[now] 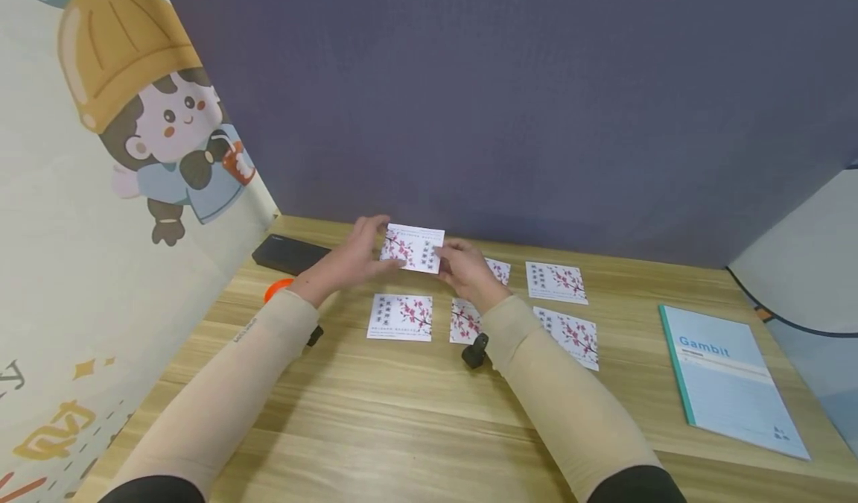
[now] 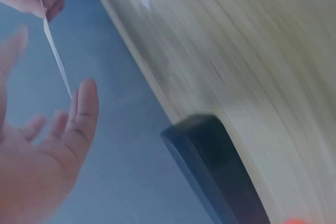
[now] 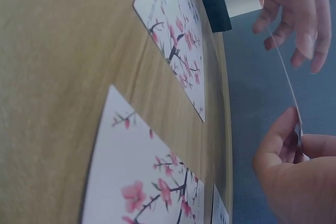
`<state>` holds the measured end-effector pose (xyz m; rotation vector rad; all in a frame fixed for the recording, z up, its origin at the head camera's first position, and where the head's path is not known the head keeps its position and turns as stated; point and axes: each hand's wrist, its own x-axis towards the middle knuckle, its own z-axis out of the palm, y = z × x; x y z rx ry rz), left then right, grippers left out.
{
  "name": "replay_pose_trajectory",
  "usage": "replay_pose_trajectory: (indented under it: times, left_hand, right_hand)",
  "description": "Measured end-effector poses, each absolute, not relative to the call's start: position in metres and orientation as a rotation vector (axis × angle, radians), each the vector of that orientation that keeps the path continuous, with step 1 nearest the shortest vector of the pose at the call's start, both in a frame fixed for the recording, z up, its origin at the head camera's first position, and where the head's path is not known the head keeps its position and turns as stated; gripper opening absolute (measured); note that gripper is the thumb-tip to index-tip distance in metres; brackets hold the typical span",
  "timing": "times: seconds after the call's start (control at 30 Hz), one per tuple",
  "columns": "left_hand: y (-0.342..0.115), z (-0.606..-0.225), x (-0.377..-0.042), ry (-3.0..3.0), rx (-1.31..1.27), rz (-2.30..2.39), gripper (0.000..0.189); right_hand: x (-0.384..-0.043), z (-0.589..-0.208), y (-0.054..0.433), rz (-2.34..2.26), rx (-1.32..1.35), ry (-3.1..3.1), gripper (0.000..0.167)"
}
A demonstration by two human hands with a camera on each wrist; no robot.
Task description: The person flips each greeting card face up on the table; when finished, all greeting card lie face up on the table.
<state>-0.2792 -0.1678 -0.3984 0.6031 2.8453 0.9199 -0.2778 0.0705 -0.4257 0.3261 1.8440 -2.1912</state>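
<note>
A white card (image 1: 421, 241) printed with pink blossom branches and dark characters is held up above the back of the table. My right hand (image 1: 467, 268) pinches its right edge between thumb and fingers. At the opposite edge, my left hand (image 1: 358, 253) has its fingers spread and thumb extended, with fingertips right by the card. Seen edge-on, the card (image 3: 286, 72) runs between the two hands in the right wrist view. Below, a matching card (image 1: 399, 317) lies flat, and another card (image 1: 465, 320) is partly hidden by the right forearm.
More blossom cards, among them one card (image 1: 556, 282) at the back right, lie on the wooden table (image 1: 375, 428). A black oblong case (image 1: 288, 252) and an orange round object (image 1: 277, 288) are at left. A notebook (image 1: 727, 376) lies at right. A dark partition (image 1: 503, 100) stands behind.
</note>
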Motion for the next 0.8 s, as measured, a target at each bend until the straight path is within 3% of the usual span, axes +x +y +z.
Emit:
replay_pose_trajectory:
  times: [0.27, 0.57, 0.8]
  left_hand:
    - [-0.164, -0.396, -0.286, 2.711, 0.334, 1.161, 0.086]
    - [-0.163, -0.401, -0.293, 2.685, 0.246, 1.157, 0.072]
    - [-0.160, -0.406, -0.293, 2.727, 0.259, 1.017, 0.070]
  right_hand:
    - [-0.275, -0.423, 0.067, -2.183, 0.291, 1.850, 0.035]
    - [-0.272, -0.425, 0.065, -1.966, 0.247, 2.111, 0.034]
    - [-0.270, -0.425, 0.062, -1.790, 0.208, 2.252, 0.058]
